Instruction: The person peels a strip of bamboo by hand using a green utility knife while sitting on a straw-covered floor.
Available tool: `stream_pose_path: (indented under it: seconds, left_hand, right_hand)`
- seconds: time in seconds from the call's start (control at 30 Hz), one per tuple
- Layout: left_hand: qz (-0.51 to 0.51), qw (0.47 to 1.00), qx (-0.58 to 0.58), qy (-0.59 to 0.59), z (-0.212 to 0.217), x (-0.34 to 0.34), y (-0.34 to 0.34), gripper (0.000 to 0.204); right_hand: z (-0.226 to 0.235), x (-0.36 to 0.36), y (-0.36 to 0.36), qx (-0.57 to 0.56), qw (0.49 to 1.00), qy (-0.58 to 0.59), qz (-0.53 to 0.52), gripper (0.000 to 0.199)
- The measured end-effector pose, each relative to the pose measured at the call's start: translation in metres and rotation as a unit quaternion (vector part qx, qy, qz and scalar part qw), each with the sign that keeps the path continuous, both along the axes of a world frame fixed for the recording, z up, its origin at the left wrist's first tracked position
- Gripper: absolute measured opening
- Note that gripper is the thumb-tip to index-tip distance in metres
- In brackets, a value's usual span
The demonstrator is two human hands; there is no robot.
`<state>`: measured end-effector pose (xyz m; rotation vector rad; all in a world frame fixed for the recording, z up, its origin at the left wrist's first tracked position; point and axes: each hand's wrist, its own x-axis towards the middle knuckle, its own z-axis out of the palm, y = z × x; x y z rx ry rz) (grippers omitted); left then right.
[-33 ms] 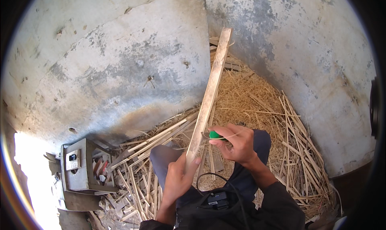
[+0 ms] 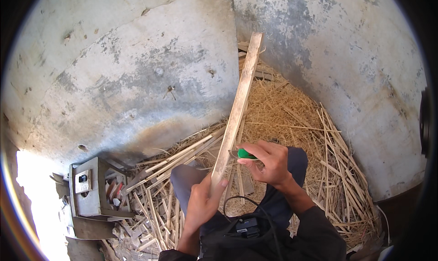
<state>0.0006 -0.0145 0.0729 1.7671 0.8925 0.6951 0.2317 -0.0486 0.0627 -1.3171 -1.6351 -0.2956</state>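
Note:
A long flat wooden strip [image 2: 237, 109] slants up and away from me toward the wall corner. My left hand [image 2: 204, 201] is closed round its near end, with the thumb on top. In my right hand [image 2: 268, 161] is a small green-handled knife [image 2: 246, 153], pinched between thumb and fingers. Its short dark blade lies against the strip's right edge, or very close to it; contact is hard to tell. Near the far end, a thin curl of wood sticks out from the strip's right side.
Fine shavings [image 2: 278, 106] are heaped in the corner. Thin sticks [image 2: 340, 169] lie piled on the right and more sticks [image 2: 157, 215] on the left. A worn open-sided box [image 2: 86, 199] holds scraps. Walls [image 2: 150, 69] rise close ahead. A black cable [image 2: 242, 197] loops over my lap.
A thin curved sliver seen across my right hand before no longer shows. My hands, the knife and the strip stay almost exactly where they were.

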Motion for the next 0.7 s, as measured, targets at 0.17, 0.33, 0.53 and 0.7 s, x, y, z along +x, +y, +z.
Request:
stream_pose_path:
  seconds: [0.17,0.33,0.53,0.7]
  left_hand:
    - [-0.001,1.000,-0.009,0.014,-0.007,-0.007,0.000,0.028]
    - [0.000,0.999,-0.028,0.022,-0.016,-0.014,-0.003,0.028]
    - [-0.013,0.997,-0.063,0.047,-0.023,-0.019,-0.003,0.028]
    - [-0.019,0.995,-0.094,0.001,-0.045,-0.025,-0.015,0.026]
  right_hand:
    - [-0.006,-0.002,0.000,0.001,1.000,-0.007,0.001,0.029]
    - [-0.010,-0.004,0.002,-0.012,1.000,-0.022,-0.001,0.029]
    - [-0.009,0.001,0.003,-0.041,0.999,-0.033,-0.009,0.026]
    - [-0.001,0.017,0.013,-0.022,0.998,0.027,-0.056,0.024]
